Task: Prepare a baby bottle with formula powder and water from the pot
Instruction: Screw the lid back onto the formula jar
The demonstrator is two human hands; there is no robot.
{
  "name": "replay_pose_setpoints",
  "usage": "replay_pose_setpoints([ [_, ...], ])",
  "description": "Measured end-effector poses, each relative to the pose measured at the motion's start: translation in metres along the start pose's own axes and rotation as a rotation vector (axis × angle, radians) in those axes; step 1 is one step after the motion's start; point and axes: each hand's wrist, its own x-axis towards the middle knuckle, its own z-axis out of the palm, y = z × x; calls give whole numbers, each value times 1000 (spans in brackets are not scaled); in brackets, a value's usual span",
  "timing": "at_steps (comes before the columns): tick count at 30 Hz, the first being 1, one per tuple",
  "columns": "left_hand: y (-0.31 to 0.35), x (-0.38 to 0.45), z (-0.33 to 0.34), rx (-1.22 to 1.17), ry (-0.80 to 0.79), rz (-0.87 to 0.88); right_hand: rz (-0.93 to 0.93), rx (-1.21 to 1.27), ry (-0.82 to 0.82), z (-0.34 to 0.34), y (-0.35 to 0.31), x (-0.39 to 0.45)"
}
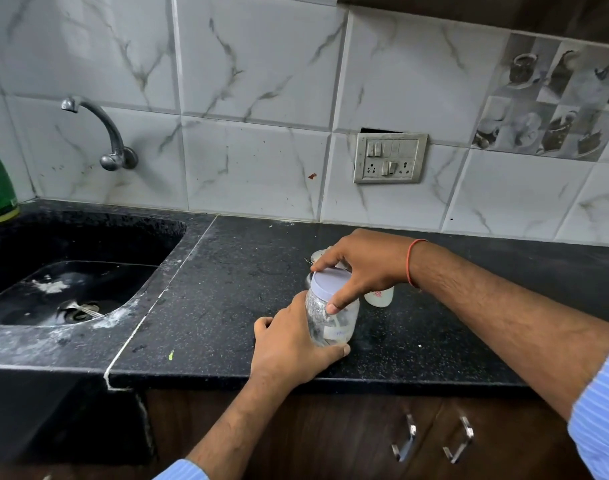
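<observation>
Presently, item one: clear plastic jar [332,318], pale lilac screw lid [331,283], standing on the black counter [227,289] near its front edge, right of the sink [71,271]. My left hand [289,344] is wrapped round the jar's lower body, thumb under the base edge. My right hand [362,268] is clamped over the lid from above, fingertips down its rim, thumb on the jar's shoulder.

Handling, as I judge it: light, nearly empty by the look; thin walls that may flex if squeezed; smooth sides, likely slippery. Best hold is low on the body to brace, rim of the lid to twist.

Item two: small white bottle [379,296], just behind the jar, mostly hidden by my right wrist.

Item three: a pale rounded vessel [318,255] behind my right hand; too hidden to name.

Lid not yet off.
</observation>
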Motion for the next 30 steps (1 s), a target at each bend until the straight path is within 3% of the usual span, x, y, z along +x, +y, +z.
replay_pose_setpoints([
  [7, 2, 0, -1, 13, -3, -6, -50, -78, -54, -5, -3, 6],
  [15, 0, 3, 0, 0, -16, -9, -114, 35, -165, -13, 3, 9],
  [30, -4, 8, 1, 8, -34, -22, -274, -31, -152, -11, 10, 11],
])
